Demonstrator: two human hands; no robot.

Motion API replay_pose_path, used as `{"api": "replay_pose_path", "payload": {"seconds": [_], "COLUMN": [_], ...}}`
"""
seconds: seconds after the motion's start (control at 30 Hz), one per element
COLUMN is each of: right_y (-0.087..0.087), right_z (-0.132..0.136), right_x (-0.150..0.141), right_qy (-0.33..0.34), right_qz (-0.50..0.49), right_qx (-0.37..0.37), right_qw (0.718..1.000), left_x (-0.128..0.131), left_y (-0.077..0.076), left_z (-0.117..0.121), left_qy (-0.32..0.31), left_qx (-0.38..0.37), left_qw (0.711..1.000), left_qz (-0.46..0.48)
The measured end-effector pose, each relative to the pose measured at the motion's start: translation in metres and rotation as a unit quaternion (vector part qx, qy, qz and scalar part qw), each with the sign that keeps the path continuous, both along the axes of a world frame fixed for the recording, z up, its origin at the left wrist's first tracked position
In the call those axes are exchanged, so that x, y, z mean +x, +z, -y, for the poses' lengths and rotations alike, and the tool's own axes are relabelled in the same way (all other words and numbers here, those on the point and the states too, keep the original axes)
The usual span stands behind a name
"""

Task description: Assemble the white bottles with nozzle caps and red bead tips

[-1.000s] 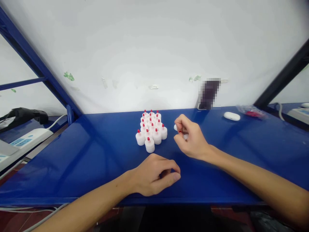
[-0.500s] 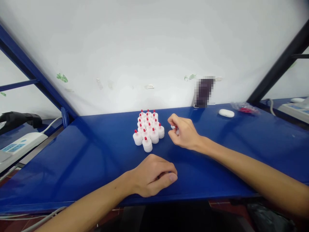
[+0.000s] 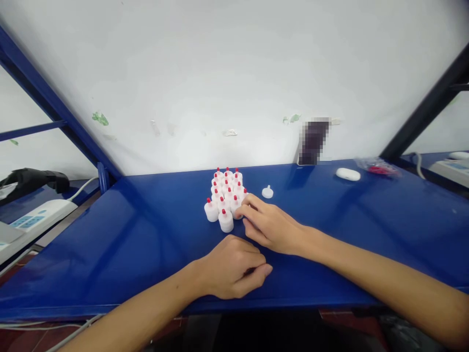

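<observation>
My right hand (image 3: 266,222) is at the front right of a tight group of small white bottles (image 3: 226,222) with red tips. Its curled index finger and thumb close on the side of one white bottle (image 3: 236,207), partly covering it. Another bottle behind is partly hidden by the knuckles. My left hand (image 3: 236,266) rests on the blue table nearer the front edge, its fingers curled. The inside of that hand is hidden. A small white nozzle cap (image 3: 267,192) with an upright stem stands apart, beyond my right hand.
On the right of the blue table (image 3: 164,244) lie a white oval case (image 3: 348,174) and a clear plastic bag (image 3: 379,168) with red pieces. A blurred dark object (image 3: 314,142) leans against the wall. At far left is a power strip (image 3: 36,220).
My right hand has moved left and nearer from the nozzle cap to the bottles, leaving the cap standing on the table. My left hand has hardly moved. The view has shifted slightly.
</observation>
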State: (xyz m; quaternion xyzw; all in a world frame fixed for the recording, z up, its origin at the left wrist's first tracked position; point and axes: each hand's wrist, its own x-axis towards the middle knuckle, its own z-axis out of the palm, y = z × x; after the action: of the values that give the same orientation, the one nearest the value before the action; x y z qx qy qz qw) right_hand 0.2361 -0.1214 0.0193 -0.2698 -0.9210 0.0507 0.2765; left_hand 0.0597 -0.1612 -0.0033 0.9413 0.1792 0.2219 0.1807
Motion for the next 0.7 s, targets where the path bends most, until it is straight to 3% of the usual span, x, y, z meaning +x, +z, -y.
{"api": "replay_pose_path", "payload": {"seconds": [0.2, 0.33, 0.53, 0.7], "right_y": [0.003, -0.006, -0.014, -0.009], "right_z": [-0.002, -0.007, -0.012, -0.011], "right_x": [0.002, 0.002, 0.001, 0.004], "right_qy": [-0.007, -0.012, -0.068, -0.043], "right_qz": [0.020, 0.031, 0.041, 0.045], "right_qx": [-0.044, -0.028, -0.061, -0.078], "right_qw": [0.999, 0.999, 0.995, 0.995], "left_x": [0.001, 0.002, 0.001, 0.000], "left_y": [-0.005, -0.006, -0.006, -0.006], "left_z": [0.001, 0.000, -0.003, -0.004], "left_qy": [0.020, 0.010, 0.012, 0.006], "left_qx": [0.040, 0.062, 0.072, 0.063], "left_qw": [0.999, 0.998, 0.997, 0.998], "left_qz": [0.019, 0.021, -0.002, -0.005]}}
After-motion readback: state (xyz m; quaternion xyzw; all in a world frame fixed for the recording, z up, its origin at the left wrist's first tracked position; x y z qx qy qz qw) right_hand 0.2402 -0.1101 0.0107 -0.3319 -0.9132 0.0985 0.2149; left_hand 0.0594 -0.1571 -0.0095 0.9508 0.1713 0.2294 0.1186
